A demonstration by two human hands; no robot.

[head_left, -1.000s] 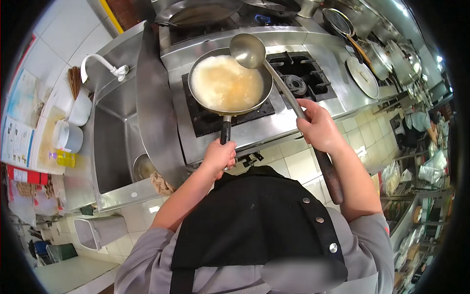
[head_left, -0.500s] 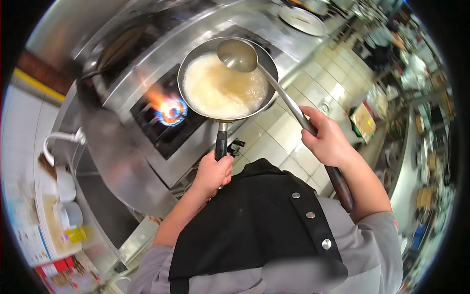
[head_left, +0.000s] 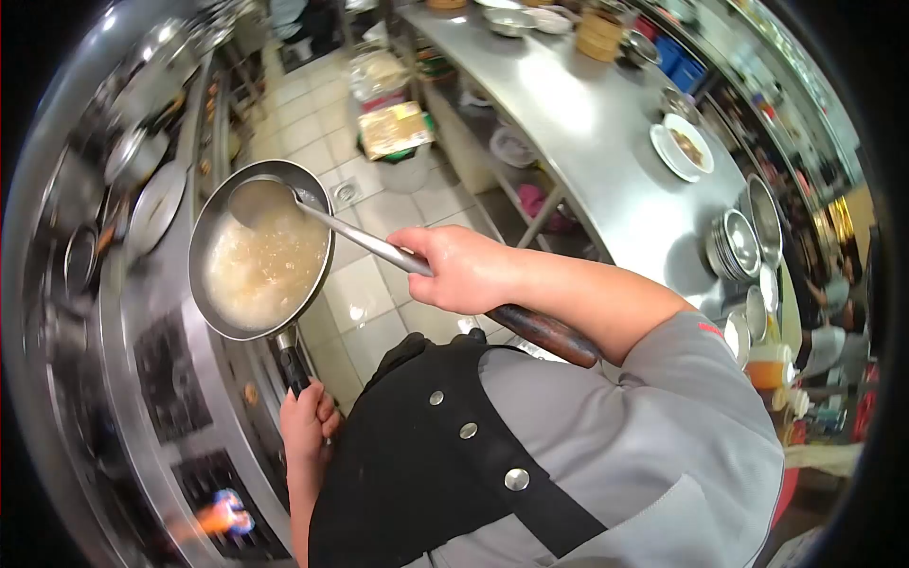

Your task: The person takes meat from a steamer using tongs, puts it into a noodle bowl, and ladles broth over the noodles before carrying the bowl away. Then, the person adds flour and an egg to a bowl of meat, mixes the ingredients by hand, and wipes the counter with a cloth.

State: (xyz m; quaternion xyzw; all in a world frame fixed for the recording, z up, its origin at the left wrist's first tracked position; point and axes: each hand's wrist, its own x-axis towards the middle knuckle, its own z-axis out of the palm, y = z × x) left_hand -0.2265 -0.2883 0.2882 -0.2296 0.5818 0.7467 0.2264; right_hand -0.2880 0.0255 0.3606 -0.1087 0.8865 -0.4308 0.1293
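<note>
My left hand [head_left: 308,419] is closed round the black handle of a frying pan [head_left: 201,289]. Cloudy, pale liquid [head_left: 260,270] with bubbles fills much of the pan, which is held up over the edge between stove and floor. In my right hand [head_left: 464,268] is a long-handled metal ladle [head_left: 262,203]. Its bowl rests at the far side of the pan, partly in the liquid. The ladle's dark wooden grip extends back beneath my right forearm.
A lit burner [head_left: 227,516] flames on the stove at lower left. To the right runs a steel table [head_left: 568,123] bearing a white bowl of food [head_left: 686,142], stacked metal bowls [head_left: 734,244] and a bamboo steamer [head_left: 598,36]. People stand at far right.
My view and body have turned right, away from the lit burner toward the steel table. The pan has come along in my left hand, and the ladle's bowl has lowered into the liquid.
</note>
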